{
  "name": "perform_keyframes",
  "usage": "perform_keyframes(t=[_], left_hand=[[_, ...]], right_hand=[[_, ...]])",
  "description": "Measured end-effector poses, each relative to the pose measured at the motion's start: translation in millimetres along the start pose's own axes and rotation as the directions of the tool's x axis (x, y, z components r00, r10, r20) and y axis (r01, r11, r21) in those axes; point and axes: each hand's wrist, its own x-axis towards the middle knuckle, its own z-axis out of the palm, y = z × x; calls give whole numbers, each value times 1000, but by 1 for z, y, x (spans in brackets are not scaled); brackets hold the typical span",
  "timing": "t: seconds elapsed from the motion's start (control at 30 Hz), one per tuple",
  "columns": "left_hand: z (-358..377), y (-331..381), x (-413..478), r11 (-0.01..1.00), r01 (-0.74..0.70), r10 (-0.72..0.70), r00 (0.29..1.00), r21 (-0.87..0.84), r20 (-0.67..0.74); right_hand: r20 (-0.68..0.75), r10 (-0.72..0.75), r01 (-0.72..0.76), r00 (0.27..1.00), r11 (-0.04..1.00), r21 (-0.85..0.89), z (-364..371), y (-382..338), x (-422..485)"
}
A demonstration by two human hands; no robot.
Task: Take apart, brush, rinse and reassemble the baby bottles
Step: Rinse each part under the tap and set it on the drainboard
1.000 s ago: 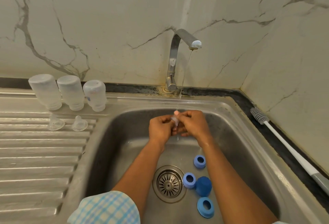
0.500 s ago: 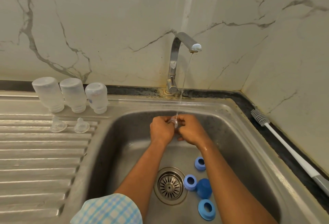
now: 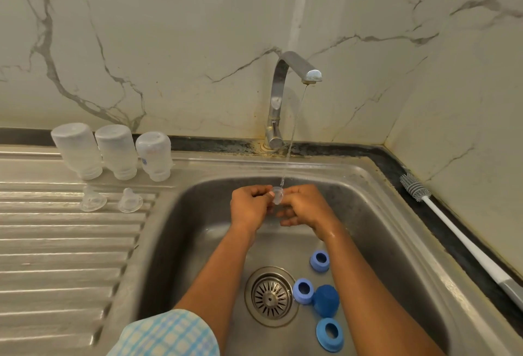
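Fingers [image 3: 264,193] of my left hand [image 3: 249,209] and right hand [image 3: 307,208] pinch a clear teat [image 3: 277,196] under water from the tap [image 3: 283,92].

Single head-worn wide-angle view, close above the sink [image 3: 382,228], facing forward and down toward the marble wall [image 3: 169,44].

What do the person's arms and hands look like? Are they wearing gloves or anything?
No gloves. The left hand and right hand are bare, and no ring, watch or bracelet shows. Both forearms are bare too, and the right forearm shines with water near the wrist. The only clothing in view is a short sleeve on the left arm, checked in light blue and pale cream.
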Motion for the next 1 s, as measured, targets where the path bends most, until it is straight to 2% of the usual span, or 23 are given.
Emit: perform_keyframes(t=[0.1,0.17,0.43,0.6,0.73,0.83,0.9,1.0], left_hand=[[2,1,-3,1000,-30,29,996,4,81],[2,1,-5,999,-44,44,993,-3,106],[2,6,-8,1000,-21,22,998,-13,65],[0,7,-9,999,1,0,1000,-42,29],[-3,7,-6,994,73,-73,997,-81,-5],[-3,9,-5,970,181,-183,983,-163,6],[-2,12,-6,919,284,-279,958,-273,59],[-1,14,-7,814,436,-411,899,-385,149]], right_hand=[[-97,-15,19,995,999,46,-2,1,1],[-111,-23,29,994,998,56,-1,2,0],[-274,-23,29,962,999,17,-3,5,4],[-131,-21,42,991,987,155,3,1,3],[-141,4,18,990,988,153,3,-2,0],[-136,125,-95,983,974,204,4,-2,0],[-81,183,-164,980,967,195,3,-1,-1],[-18,156,-149,988,967,208,1,-3,-2]])
